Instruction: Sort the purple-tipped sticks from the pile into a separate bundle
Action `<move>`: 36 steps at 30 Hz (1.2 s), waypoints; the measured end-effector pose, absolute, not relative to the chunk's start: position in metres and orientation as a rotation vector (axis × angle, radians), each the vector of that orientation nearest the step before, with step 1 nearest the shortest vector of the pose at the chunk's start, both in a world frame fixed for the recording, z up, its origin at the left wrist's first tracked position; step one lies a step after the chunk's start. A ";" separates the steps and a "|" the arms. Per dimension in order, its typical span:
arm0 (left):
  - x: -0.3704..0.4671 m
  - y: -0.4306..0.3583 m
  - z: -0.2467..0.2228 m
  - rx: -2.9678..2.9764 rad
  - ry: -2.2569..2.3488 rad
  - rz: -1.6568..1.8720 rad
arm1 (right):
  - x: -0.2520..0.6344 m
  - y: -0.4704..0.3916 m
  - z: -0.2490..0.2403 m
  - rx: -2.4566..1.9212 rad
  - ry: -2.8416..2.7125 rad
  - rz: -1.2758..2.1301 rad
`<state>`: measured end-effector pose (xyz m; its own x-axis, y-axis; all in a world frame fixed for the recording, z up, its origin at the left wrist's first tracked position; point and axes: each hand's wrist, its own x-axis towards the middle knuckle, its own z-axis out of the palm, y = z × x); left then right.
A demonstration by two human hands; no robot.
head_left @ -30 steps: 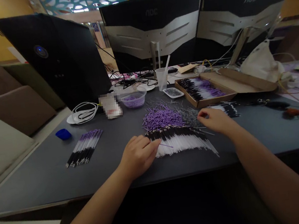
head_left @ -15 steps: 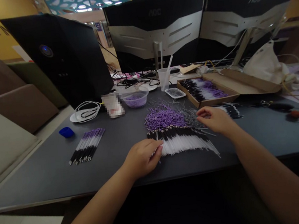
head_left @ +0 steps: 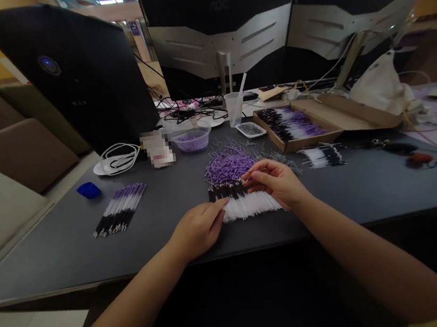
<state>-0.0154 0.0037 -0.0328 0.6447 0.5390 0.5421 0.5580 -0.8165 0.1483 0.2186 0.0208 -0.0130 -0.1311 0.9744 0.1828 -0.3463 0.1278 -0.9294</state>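
Note:
My left hand (head_left: 199,230) is closed in a pinch at the left end of a row of thin black-and-white sticks (head_left: 252,204); a slim stick shows faintly at its fingertips. Over the row's black ends hovers my right hand (head_left: 279,183), thumb and fingers pinched together. Whatever lies between them is too small to make out. Behind the row is a heap of short purple tubes (head_left: 227,165), with loose clear-grey thin pieces (head_left: 259,150) scattered to its right, partly behind my right hand.
Purple-tipped sticks (head_left: 122,208) lie at left near a blue cap (head_left: 88,189). Farther back stand a plastic bowl (head_left: 192,139), a small white tray (head_left: 251,129), a cup (head_left: 234,110) and an open cardboard box (head_left: 312,142) of finished-looking sticks. More sticks (head_left: 324,156) and pliers-like tools (head_left: 397,148) lie right.
My right hand has moved left from the clear-grey pieces to above the row's black ends, near my left hand. My left hand stays at the row's left end. The camera view has shifted slightly.

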 end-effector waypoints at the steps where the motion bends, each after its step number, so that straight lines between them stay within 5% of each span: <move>1: -0.015 0.003 -0.034 -2.820 -0.922 -0.892 | 0.219 0.019 -0.015 -0.743 -1.136 1.354; 36: -0.009 0.001 -0.037 -2.795 -0.872 -1.027 | 0.219 0.006 -0.020 -0.726 -1.492 1.464</move>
